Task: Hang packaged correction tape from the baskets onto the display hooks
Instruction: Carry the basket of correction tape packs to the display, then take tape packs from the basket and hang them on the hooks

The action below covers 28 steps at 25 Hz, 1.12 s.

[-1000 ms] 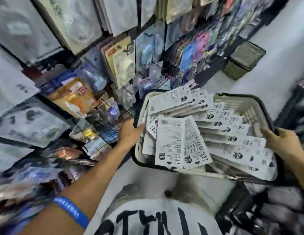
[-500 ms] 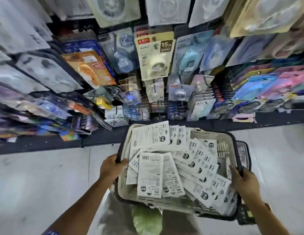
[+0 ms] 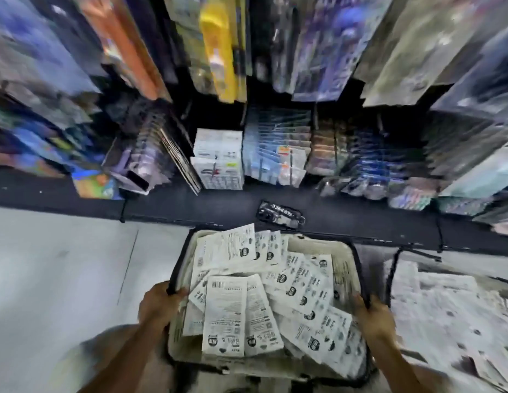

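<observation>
Blurred racks of hanging stationery packs (image 3: 218, 163) above a dark base shelf (image 3: 190, 205), pale floor (image 3: 62, 265) below. Low and centre, cream basket (image 3: 301, 242) with a dark rim, heaped with white packaged correction tape (image 3: 225, 316) lying printed backs up. Topmost two packs side by side with long axes running near to far, barcode ends pointing away toward the rack; others fanned to the right, slanted across the basket. Left hand (image 3: 159, 307) clenched on the left rim, right hand (image 3: 374, 319) clenched on the right rim — packs lying between the two, touching neither. Second basket of the same packs (image 3: 434, 302) just to the right, on the floor. Compared with half a second ago: view tilted further down, basket lower and closer to the base shelf, second basket newly visible — grips unchanged.
</observation>
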### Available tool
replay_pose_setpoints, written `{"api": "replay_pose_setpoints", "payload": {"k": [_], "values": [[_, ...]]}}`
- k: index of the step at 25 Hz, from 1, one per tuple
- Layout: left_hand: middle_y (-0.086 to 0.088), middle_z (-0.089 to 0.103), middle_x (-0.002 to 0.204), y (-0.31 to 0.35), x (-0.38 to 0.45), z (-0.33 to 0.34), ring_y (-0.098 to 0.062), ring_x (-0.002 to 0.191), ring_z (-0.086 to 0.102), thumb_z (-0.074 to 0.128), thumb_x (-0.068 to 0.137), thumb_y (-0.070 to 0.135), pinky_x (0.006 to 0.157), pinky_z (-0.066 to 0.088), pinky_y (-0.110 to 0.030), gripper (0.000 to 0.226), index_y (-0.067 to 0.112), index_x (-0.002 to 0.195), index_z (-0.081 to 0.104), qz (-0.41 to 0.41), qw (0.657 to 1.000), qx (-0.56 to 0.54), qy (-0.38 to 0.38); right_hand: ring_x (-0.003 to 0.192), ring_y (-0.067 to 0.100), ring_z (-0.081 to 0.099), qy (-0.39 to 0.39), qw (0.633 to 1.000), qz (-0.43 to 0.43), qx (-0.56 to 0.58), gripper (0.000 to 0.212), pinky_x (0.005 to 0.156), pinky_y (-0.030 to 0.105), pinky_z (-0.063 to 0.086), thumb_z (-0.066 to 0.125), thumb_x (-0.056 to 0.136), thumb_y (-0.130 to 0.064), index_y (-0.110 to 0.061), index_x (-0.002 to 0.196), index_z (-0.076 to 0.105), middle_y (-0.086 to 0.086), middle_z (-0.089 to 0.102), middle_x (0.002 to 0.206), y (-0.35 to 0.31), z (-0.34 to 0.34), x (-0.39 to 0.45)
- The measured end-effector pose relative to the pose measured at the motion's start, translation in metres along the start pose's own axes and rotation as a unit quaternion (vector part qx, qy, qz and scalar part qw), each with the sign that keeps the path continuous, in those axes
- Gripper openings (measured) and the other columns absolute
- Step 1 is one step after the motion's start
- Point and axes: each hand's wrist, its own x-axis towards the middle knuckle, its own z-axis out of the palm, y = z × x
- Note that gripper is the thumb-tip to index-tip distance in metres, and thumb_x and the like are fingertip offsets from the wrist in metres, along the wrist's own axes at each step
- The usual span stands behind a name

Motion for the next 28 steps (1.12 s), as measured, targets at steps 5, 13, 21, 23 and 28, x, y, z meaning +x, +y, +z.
{"api": "replay_pose_setpoints", "payload": {"k": [5, 13, 21, 23, 28], "values": [[-0.011, 0.076, 0.097, -0.052, 0.119, 0.066, -0.032, 0.089, 0.069, 0.067, 0.088, 0.029, 0.084, 0.057, -0.038, 0.022, 0.014, 0.103, 0.074, -0.038, 0.999, 0.011, 0.007, 0.072, 0.031, 0.056, 0.075, 0.989, 0.08, 0.103, 0.03, 0.067, 0.034, 0.04, 0.062, 0.099, -0.029, -0.002, 0.088, 0.071, 0.01, 0.06, 0.067, 0.014, 0.144, 0.059], [-0.014, 0.07, 0.108, -0.09, 0.157, 0.101, -0.036, 0.1, 0.066, 0.053, 0.09, 0.025, 0.09, 0.055, -0.04, 0.03, 0.009, 0.113, 0.064, -0.014, 0.999, -0.027, 0.03, 0.08, 0.033, 0.065, 0.128, 0.973, 0.088, 0.173, 0.029, 0.074, 0.045, 0.055, 0.056, 0.1, -0.039, -0.011, 0.099, 0.066, 0.013, 0.068, 0.086, 0.019, 0.21, 0.066], [-0.024, 0.035, 0.156, -0.102, 0.082, 0.074, -0.044, 0.139, 0.039, 0.045, 0.099, 0.012, 0.112, 0.037, -0.048, 0.062, 0.007, 0.157, 0.026, 0.06, 0.976, -0.193, 0.084, 0.115, 0.044, 0.054, 0.125, 0.991, -0.03, 0.041, 0.052, 0.099, 0.053, 0.045, 0.067, 0.087, -0.02, -0.009, 0.133, 0.045, 0.019, 0.054, 0.13, -0.012, 0.19, -0.007], [-0.019, 0.038, 0.157, -0.098, 0.063, 0.066, -0.04, 0.141, 0.04, 0.047, 0.096, 0.01, 0.113, 0.037, -0.045, 0.065, 0.011, 0.158, 0.028, 0.124, 0.971, -0.189, 0.073, 0.119, 0.039, 0.054, 0.118, 0.984, -0.127, 0.03, 0.055, 0.101, 0.048, 0.044, 0.067, 0.089, -0.019, -0.012, 0.139, 0.047, 0.015, 0.052, 0.139, -0.022, 0.19, -0.027], [-0.011, 0.063, 0.131, -0.08, 0.056, 0.076, -0.032, 0.116, 0.06, 0.061, 0.088, 0.013, 0.094, 0.052, -0.041, 0.058, 0.016, 0.144, 0.049, 0.238, 0.965, -0.055, 0.092, 0.117, 0.017, 0.058, 0.002, 0.935, -0.354, -0.007, 0.051, 0.105, 0.039, 0.047, 0.064, 0.096, -0.015, -0.022, 0.143, 0.046, -0.002, 0.053, 0.146, -0.064, 0.21, -0.052]]}}
